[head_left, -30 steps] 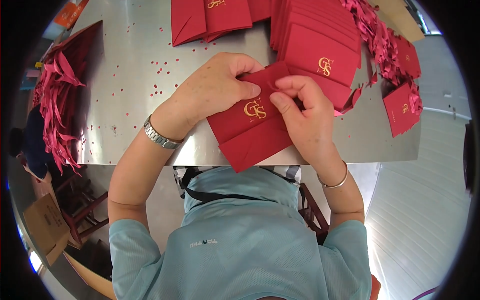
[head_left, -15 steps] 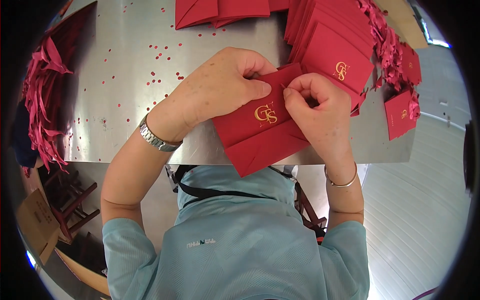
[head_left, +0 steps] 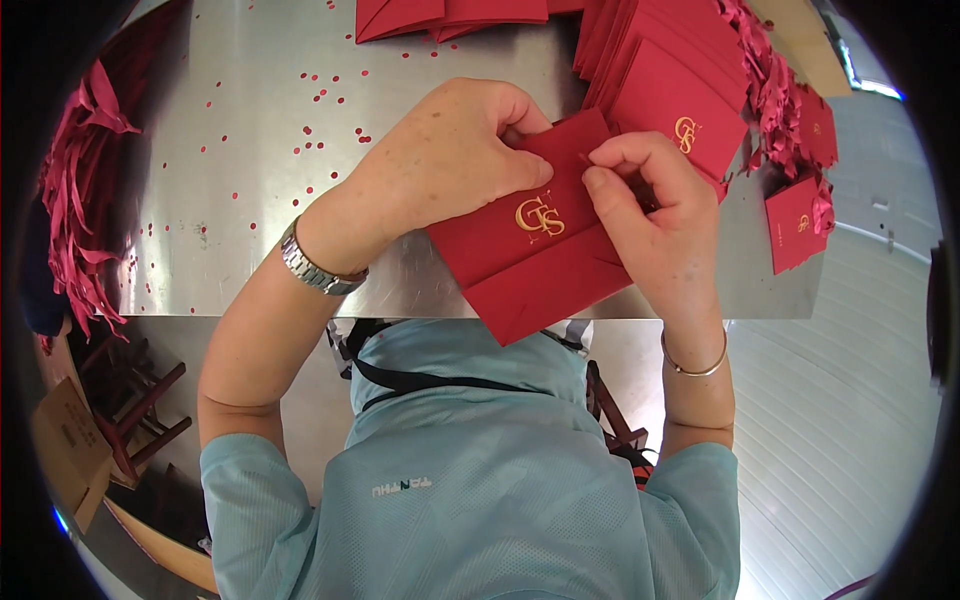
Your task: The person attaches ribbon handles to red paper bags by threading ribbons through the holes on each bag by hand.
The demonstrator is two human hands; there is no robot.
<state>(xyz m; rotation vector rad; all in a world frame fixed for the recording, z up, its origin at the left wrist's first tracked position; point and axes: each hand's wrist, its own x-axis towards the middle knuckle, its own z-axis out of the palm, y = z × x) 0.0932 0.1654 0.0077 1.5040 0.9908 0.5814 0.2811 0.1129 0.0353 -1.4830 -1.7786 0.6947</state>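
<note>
A folded red paper gift bag (head_left: pixel 535 285) with a gold emblem lies tilted across the table's near edge, its bottom corner sticking out past it. My left hand (head_left: pixel 450 150) grips the bag by its far left side, thumb on top and fingers underneath. Over the bag's right side, my right hand (head_left: pixel 665 215) is closed in a pinch of thumb and forefinger near the top edge. A tiny reddish bit shows by those fingertips, too small to name. The other fingers of this hand are curled.
Flat red bags (head_left: pixel 690 90) are stacked beyond my right hand, with more bags (head_left: pixel 450 15) at the far edge. Red ribbons (head_left: pixel 770 90) crowd the right side; another ribbon bunch (head_left: pixel 80 220) hangs at left. Small red paper dots (head_left: pixel 308 130) dot the metal table (head_left: pixel 240 270).
My right hand has moved a little to the right, its pinch drawing away from the emblem. The left hand keeps its hold on the bag. The whole view has shifted slightly.
</note>
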